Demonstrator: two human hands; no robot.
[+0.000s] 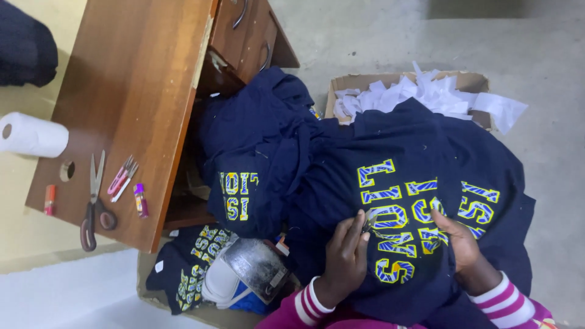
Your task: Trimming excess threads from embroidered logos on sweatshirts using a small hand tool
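1. The left hand pinches a small metal snipper against the navy shirt, which is spread over the lap so the print faces up.
2. The right hand presses flat on the shirt, keeping the cloth taut.
3. Left of the shirt, the wooden tabletop carries scissors; beyond the shirt, a cardboard box holds white paper scraps on the concrete floor.

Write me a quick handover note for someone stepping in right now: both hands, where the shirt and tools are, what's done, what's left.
Left hand: fingertips pinch a small metal tool at the yellow-and-blue lettering.
Right hand: presses on the same print, holding the navy shirt flat on the lap.
More navy shirts are piled to the left; a cardboard box of white paper scraps sits behind.
Scissors and small clippers lie on the wooden desk.
Done: cannot tell.
Left: the lap shirt is in hand; the pile looks untouched.
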